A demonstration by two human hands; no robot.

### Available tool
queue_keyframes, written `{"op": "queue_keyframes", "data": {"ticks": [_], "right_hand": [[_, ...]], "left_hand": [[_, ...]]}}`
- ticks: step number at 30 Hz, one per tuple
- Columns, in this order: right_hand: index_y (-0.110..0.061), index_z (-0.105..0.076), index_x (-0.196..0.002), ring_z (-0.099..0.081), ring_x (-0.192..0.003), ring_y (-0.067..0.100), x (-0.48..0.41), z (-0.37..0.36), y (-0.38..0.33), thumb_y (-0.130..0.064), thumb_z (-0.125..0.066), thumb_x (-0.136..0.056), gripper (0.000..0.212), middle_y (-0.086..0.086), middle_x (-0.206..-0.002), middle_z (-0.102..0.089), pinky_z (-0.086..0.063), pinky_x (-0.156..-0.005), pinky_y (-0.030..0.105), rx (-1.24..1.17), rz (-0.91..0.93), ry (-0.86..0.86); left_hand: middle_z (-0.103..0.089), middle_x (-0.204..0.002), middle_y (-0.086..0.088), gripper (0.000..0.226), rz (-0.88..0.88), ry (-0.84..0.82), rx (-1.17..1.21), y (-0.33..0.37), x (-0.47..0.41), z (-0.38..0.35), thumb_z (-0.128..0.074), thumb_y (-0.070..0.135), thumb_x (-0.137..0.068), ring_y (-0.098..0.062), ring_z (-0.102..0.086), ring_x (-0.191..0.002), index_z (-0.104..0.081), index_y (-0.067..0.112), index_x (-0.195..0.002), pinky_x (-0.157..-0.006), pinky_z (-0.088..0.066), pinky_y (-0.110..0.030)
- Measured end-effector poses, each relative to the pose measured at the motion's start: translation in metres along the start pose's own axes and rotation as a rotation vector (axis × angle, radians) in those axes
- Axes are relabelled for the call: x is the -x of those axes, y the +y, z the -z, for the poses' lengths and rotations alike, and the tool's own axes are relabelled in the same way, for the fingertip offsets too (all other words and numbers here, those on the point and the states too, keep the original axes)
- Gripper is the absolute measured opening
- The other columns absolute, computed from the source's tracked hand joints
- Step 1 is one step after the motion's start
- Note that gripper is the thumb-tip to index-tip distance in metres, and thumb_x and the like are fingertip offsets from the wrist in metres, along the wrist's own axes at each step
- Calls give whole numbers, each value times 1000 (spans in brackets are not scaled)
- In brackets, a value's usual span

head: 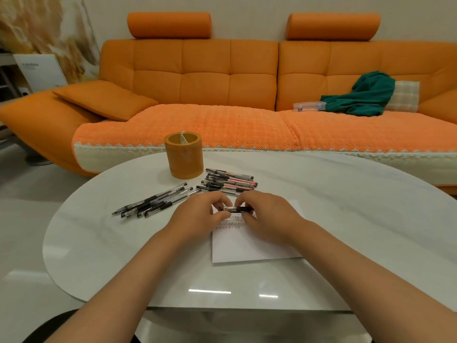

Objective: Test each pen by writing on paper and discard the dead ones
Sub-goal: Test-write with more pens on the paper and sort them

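One pen pile (158, 200) at ten o'clock from the paper (247, 246), orange cup (184, 155) at eleven, second pile (230, 181) at twelve. Now the left hand (200, 214) pinches one end of a black pen (236, 209), the right hand (267, 216) pinches the other, level over the paper's scribbled top.

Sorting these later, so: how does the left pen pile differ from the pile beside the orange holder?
The left pen pile looks all black and clear and lies diagonally; the other pile beside the orange holder includes pinkish barrels and lies nearly crosswise. Both rest on the white table.
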State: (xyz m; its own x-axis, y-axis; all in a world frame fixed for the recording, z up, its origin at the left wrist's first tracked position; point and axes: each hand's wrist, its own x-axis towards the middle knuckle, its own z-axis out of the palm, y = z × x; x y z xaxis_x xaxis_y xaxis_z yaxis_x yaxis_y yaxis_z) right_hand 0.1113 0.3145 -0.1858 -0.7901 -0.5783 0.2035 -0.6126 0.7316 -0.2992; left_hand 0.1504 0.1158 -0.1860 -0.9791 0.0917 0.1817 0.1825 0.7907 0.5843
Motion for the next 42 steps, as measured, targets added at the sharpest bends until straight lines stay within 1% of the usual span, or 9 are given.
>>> {"op": "queue_keyframes", "data": {"ticks": [5, 12, 17, 27, 31, 33, 35, 38, 42], "right_hand": [[-26, -59, -95, -47, -71, 11, -1, -3, -3, -32, -44, -98, 16, -11, -75, -51, -40, -62, 34, 49, 60, 4], [-20, -62, -106, -53, -85, 15, -4, -7, 1, -33, -39, -105, 26, -7, -93, -59, -45, -73, 37, 39, 74, 1], [-26, -58, -90, -51, -72, 13, -3, -7, 3, -42, -40, -103, 27, -10, -77, -56, -39, -59, 34, 106, 82, 62], [-31, -61, -95, -48, -63, 16, -5, -8, 7, -54, -35, -103, 35, -8, -68, -56, -32, -53, 32, 167, 78, 100], [-38, -61, -120, -63, -89, 15, -4, -4, 3, -58, -35, -101, 38, -9, -94, -70, -40, -64, 31, 133, 11, 19], [-36, -47, -140, -63, -102, 17, -3, -2, 4, -50, -37, -102, 42, -8, -109, -70, -43, -71, 32, 94, -21, 4], [-35, -36, -145, -61, -91, 17, 0, -2, 6, -33, -36, -103, 42, -5, -107, -67, -41, -67, 34, 15, -40, 4], [-37, -37, -127, -50, -72, 13, 2, 0, 8, -12, -37, -99, 38, -3, -89, -58, -40, -61, 40, -162, -35, -1], [-27, -63, -105, -56, -82, 14, -3, 0, 8, -3, -40, -98, 34, -3, -98, -61, -51, -76, 39, -338, -37, 60]], "left_hand": [[-62, -88, 19, 22, -50, 29, -8, -1, -3, -2, -76, 32, -85, -6, -60, -76, -57, 40, -90, -67, -52, -32], [-67, -92, 22, 16, -84, 23, 83, -1, -3, -2, -70, 28, -92, -3, -62, -84, -64, 41, -95, -74, -52, -26], [-69, -85, 17, 9, -93, 25, 136, 1, -5, -7, -71, 26, -92, -3, -63, -84, -70, 34, -95, -74, -55, -27], [-69, -81, 11, 9, -48, -4, 202, 1, -9, -4, -70, 23, -93, -3, -64, -77, -67, 31, -90, -66, -50, -19], [-69, -85, 15, 10, -39, -29, 166, -1, -11, -1, -69, 24, -93, -1, -62, -82, -66, 34, -91, -72, -51, -24], [-66, -88, 18, 12, -19, -31, 81, -3, -11, 2, -67, 26, -94, 0, -60, -84, -63, 37, -91, -71, -49, -23], [-64, -90, 21, 15, 10, -37, 7, -4, -11, 5, -65, 26, -95, -1, -60, -85, -60, 39, -91, -70, -48, -23], [-61, -92, 21, 14, 46, -66, -50, -6, -10, 6, -64, 26, -95, -3, -59, -86, -59, 39, -91, -68, -47, -22], [-60, -93, 18, 14, 36, -112, -154, -6, -10, 3, -65, 26, -91, -2, -56, -82, -59, 38, -88, -64, -42, -19]]}}
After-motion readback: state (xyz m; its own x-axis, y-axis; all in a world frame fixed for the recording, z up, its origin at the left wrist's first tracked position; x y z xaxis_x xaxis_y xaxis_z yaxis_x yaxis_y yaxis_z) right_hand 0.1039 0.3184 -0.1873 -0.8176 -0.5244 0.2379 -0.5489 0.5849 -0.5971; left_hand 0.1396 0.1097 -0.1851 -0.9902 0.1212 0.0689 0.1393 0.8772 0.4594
